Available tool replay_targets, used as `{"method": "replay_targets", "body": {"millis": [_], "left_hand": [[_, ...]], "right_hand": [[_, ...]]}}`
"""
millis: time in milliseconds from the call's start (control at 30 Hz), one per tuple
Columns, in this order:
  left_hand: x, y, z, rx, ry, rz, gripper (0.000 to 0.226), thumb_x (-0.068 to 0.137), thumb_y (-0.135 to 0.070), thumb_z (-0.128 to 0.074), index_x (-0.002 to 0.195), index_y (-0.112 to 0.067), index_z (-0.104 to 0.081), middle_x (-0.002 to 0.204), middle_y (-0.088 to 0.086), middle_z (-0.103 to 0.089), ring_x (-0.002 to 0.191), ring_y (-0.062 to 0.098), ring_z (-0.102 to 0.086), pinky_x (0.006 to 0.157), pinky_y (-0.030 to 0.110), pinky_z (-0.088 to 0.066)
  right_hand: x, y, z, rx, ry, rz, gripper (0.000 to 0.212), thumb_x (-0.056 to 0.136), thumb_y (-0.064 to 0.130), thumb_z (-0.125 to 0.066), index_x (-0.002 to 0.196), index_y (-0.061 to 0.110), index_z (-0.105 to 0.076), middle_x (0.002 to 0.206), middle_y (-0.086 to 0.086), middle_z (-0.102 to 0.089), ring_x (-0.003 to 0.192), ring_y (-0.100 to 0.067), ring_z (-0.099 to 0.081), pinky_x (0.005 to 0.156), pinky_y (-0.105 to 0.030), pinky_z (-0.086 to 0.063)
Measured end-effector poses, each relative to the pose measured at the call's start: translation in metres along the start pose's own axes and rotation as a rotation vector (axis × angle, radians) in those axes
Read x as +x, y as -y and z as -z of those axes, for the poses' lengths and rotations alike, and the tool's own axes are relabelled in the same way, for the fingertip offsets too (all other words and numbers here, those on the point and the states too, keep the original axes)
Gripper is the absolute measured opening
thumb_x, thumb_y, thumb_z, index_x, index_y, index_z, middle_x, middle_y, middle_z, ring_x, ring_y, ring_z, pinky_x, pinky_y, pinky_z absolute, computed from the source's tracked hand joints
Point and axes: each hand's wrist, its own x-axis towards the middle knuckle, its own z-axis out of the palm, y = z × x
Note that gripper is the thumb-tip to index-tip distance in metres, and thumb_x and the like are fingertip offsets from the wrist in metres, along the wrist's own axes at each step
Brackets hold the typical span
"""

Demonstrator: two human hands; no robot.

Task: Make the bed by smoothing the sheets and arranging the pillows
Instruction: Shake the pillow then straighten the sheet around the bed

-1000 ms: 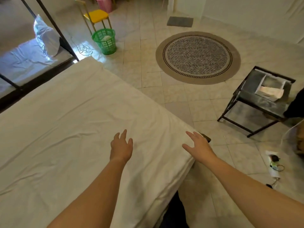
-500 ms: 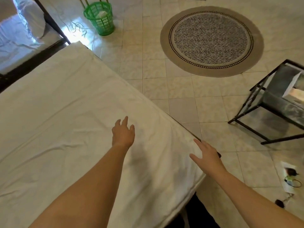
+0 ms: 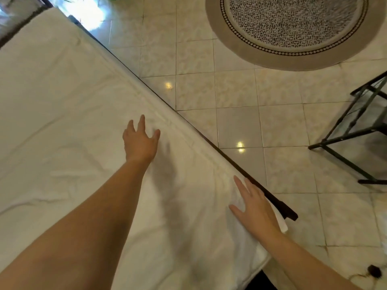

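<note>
A white sheet (image 3: 62, 114) covers the mattress and fills the left half of the view, with soft creases near its lower left. My left hand (image 3: 140, 141) lies on the sheet with fingers spread, a little in from the bed's right edge. My right hand (image 3: 255, 208) rests flat on the sheet at the near right corner, its fingers straight and lying beside the dark bed frame rail (image 3: 209, 141). No pillow shows in this view.
Glossy tiled floor (image 3: 236, 122) lies to the right of the bed. A round patterned rug (image 3: 293, 28) sits at the top right. A black metal-framed side table (image 3: 360, 126) stands at the right edge. Small dark items (image 3: 372, 273) lie on the floor at the bottom right.
The view has tilted down and closer to the bed. My left hand slid forward towards the bed's right edge. My right hand came onto the sheet at the corner.
</note>
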Motion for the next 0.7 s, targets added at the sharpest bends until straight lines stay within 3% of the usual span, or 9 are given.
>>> {"method": "replay_targets", "body": {"millis": [300, 433, 533, 700], "left_hand": [[0.088, -0.043, -0.041, 0.141, -0.022, 0.049, 0.086, 0.092, -0.07, -0.052, 0.162, -0.041, -0.01, 0.171, 0.002, -0.005, 0.156, 0.032, -0.006, 0.121, 0.063, -0.016], [0.115, -0.05, -0.057, 0.171, -0.023, 0.105, 0.09, 0.09, -0.074, -0.051, 0.161, -0.042, -0.005, 0.171, 0.001, -0.004, 0.156, 0.035, -0.006, 0.116, 0.07, -0.02], [0.122, -0.047, -0.069, 0.152, -0.016, 0.15, 0.086, 0.094, -0.066, -0.053, 0.162, -0.04, -0.006, 0.17, 0.002, -0.005, 0.155, 0.035, -0.01, 0.115, 0.069, -0.025], [0.124, -0.036, -0.075, 0.085, -0.048, 0.134, 0.074, 0.102, -0.041, -0.054, 0.163, -0.032, -0.012, 0.171, 0.002, -0.004, 0.156, 0.031, -0.007, 0.122, 0.06, -0.022]], "right_hand": [[0.03, -0.019, -0.015, -0.01, 0.002, 0.102, 0.082, 0.097, 0.059, -0.05, 0.158, 0.047, 0.004, 0.162, 0.018, -0.022, 0.144, -0.006, -0.026, 0.119, -0.025, -0.024], [0.037, -0.026, -0.022, -0.038, -0.001, 0.127, 0.081, 0.092, 0.06, -0.057, 0.159, 0.044, -0.014, 0.152, 0.015, -0.042, 0.131, -0.01, -0.042, 0.11, -0.03, -0.04], [0.035, -0.032, -0.027, -0.004, -0.029, 0.159, 0.083, 0.088, 0.053, -0.067, 0.157, 0.041, -0.024, 0.137, 0.015, -0.053, 0.115, -0.009, -0.05, 0.097, -0.03, -0.05], [0.037, -0.034, -0.024, -0.029, -0.038, 0.166, 0.089, 0.084, 0.053, -0.073, 0.157, 0.042, -0.023, 0.127, 0.018, -0.053, 0.104, -0.005, -0.05, 0.088, -0.025, -0.051]]}}
